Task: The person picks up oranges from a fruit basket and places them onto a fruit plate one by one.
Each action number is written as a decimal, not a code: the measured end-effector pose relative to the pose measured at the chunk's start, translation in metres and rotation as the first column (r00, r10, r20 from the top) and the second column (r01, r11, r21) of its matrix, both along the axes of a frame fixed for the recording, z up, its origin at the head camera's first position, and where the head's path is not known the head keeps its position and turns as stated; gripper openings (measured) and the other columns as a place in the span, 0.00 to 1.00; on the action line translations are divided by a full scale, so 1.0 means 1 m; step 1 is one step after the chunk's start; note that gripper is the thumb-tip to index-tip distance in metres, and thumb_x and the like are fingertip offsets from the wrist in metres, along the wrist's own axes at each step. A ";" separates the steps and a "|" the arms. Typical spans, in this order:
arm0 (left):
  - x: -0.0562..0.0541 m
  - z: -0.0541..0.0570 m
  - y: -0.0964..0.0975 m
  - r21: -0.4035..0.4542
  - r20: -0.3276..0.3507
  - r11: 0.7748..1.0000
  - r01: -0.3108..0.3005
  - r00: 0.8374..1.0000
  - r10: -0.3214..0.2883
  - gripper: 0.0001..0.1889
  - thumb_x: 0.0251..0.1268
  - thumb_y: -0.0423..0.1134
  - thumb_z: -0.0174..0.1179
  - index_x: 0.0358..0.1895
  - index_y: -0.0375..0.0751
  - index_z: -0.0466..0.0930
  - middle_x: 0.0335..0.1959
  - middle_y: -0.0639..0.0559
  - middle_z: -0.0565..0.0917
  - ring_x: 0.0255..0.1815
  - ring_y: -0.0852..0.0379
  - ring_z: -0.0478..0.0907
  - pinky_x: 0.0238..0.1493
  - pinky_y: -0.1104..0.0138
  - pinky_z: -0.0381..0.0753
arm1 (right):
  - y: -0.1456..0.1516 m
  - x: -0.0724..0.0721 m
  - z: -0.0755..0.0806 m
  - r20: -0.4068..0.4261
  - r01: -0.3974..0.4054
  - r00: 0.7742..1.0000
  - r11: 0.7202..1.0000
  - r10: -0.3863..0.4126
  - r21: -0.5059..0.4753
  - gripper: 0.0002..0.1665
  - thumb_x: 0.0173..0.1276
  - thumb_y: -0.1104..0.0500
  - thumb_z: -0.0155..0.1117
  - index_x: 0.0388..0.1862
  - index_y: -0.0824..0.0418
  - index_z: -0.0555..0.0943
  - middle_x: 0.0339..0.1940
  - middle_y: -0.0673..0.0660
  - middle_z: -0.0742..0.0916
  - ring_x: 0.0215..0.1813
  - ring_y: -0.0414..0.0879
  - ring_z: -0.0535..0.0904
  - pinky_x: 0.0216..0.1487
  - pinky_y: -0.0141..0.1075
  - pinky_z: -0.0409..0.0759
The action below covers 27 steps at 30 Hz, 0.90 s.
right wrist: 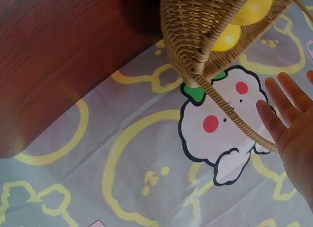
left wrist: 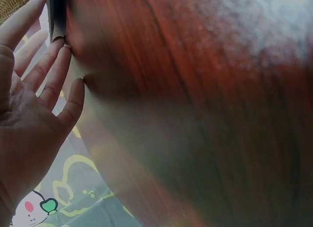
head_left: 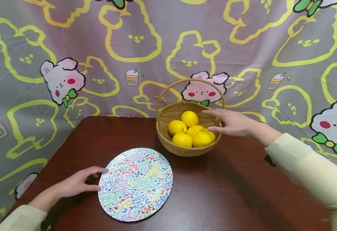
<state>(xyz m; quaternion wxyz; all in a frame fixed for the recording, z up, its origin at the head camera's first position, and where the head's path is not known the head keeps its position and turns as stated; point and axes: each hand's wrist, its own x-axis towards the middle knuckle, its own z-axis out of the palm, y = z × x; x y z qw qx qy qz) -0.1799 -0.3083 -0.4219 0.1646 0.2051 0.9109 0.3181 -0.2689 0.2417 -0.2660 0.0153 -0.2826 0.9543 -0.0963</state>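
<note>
A round board with a white face covered in colourful squiggles lies on the table. My left hand is at its left edge, thumb and index fingertip right at the rim, the other fingers loosely bent. The left wrist view shows those fingertips beside the board's dark edge. Behind the board stands a wicker basket with a tall arched handle, holding several yellow lemons. My right hand reaches over the basket's right rim, fingers stretched and apart, thumb overlapping the rightmost lemon in the head view. It grips nothing.
The dark reddish-brown table has rounded corners. A grey cloth with yellow outlines and cartoon rabbits hangs close behind the basket and along the table's sides. The basket handle arches up beside the right hand.
</note>
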 end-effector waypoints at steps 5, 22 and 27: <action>0.001 -0.001 0.000 -0.007 -0.007 1.000 0.004 1.000 -0.004 0.32 0.56 0.51 0.70 0.63 0.46 0.74 0.58 0.47 0.76 0.48 0.52 0.73 0.46 0.64 0.75 | -0.002 -0.005 -0.003 0.028 -0.004 1.000 0.999 0.002 0.046 0.44 0.65 0.30 0.56 0.75 0.46 0.63 0.74 0.62 0.66 0.73 0.61 0.59 0.66 0.60 0.57; -0.005 -0.001 0.001 -0.034 -0.012 0.999 -0.024 1.000 0.024 0.33 0.53 0.53 0.72 0.62 0.46 0.75 0.57 0.47 0.77 0.47 0.51 0.72 0.45 0.60 0.75 | -0.007 -0.015 -0.008 0.046 -0.043 0.998 0.999 0.043 0.008 0.43 0.65 0.31 0.58 0.74 0.46 0.64 0.73 0.59 0.68 0.71 0.59 0.63 0.65 0.58 0.61; -0.003 -0.002 0.001 -0.035 -0.024 0.999 -0.019 1.000 0.018 0.33 0.54 0.53 0.71 0.62 0.46 0.75 0.57 0.48 0.77 0.47 0.51 0.71 0.45 0.63 0.74 | -0.010 -0.018 -0.013 0.065 -0.046 0.997 0.999 0.044 0.027 0.42 0.66 0.35 0.60 0.75 0.47 0.63 0.72 0.60 0.69 0.70 0.59 0.64 0.65 0.58 0.60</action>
